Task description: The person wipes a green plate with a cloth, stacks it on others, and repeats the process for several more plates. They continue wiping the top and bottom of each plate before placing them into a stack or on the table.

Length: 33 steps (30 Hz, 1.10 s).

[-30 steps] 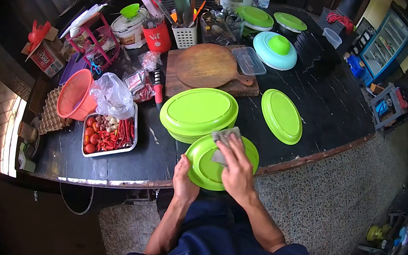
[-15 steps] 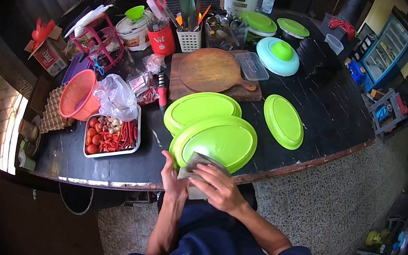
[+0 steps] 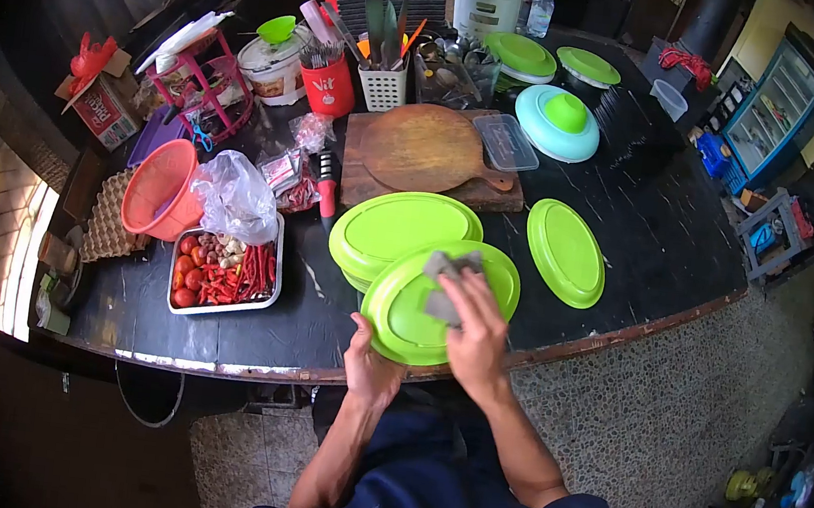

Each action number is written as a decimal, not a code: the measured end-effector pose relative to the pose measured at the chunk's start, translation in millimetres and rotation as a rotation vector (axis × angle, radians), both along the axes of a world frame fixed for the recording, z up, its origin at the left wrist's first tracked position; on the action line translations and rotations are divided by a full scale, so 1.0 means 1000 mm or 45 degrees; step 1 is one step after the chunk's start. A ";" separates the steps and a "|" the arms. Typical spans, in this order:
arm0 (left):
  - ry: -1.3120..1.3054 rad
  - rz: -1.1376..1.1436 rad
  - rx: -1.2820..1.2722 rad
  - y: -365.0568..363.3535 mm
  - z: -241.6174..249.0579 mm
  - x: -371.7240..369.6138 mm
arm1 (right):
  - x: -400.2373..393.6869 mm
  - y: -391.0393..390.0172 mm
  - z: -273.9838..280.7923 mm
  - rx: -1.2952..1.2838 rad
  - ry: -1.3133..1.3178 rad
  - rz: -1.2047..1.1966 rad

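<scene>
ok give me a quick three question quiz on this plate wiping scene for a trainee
1. True or false: the right hand presses a grey cloth onto the green plate.
2. What does the left hand grip?
A. the orange colander
B. the near rim of the green plate
C. the wooden board
3. Fill in: the metal tray of tomatoes and chillies lies to the ____ of the held plate in the picture.

Key
1. True.
2. B. The orange colander and the wooden board lie untouched further back on the black table.
3. left
</scene>
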<state>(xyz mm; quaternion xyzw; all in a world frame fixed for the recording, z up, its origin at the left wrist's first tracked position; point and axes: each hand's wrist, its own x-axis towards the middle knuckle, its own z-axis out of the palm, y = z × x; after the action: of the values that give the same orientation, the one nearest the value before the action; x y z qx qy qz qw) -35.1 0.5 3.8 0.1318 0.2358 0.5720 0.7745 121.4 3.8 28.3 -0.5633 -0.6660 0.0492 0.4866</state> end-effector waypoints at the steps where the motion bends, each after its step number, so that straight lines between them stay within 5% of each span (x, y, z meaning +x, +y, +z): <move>1: -0.010 -0.005 -0.016 0.000 -0.006 0.002 | -0.012 -0.004 0.006 -0.027 0.013 0.063; 7: -0.016 0.024 -0.011 0.003 -0.021 -0.021 | -0.037 -0.030 -0.002 0.007 -0.093 0.486; 9: 0.217 0.092 -0.009 0.005 -0.013 -0.025 | -0.026 -0.036 -0.007 -0.011 -0.138 0.535; 11: 0.006 0.134 0.022 0.008 -0.006 -0.030 | -0.009 -0.038 -0.012 0.047 -0.246 0.603; 19: -0.087 0.095 -0.022 0.004 -0.009 -0.034 | 0.046 -0.013 -0.024 0.036 -0.182 -0.009; 23: -0.158 0.018 -0.082 -0.004 -0.009 -0.017 | 0.024 0.003 -0.001 0.105 -0.071 -0.072; 29: -0.158 0.045 -0.170 -0.009 -0.019 -0.014 | -0.052 -0.023 -0.004 0.056 -0.100 0.431; 31: -0.409 0.023 0.227 -0.010 -0.062 -0.033 | -0.058 -0.033 -0.011 0.108 -0.212 0.565; 32: -0.553 -0.013 0.063 -0.008 -0.073 -0.045 | -0.055 -0.035 -0.013 0.116 -0.244 0.636; 33: -0.303 -0.149 0.132 0.007 -0.068 -0.056 | -0.051 -0.033 -0.015 0.128 -0.281 0.705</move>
<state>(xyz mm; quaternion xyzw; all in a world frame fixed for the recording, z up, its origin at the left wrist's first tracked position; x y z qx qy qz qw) -90.8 7.1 -64.6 0.1166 0.1043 0.5488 0.8212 70.6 -29.0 13.2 -0.3373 -0.8447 0.0855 0.4067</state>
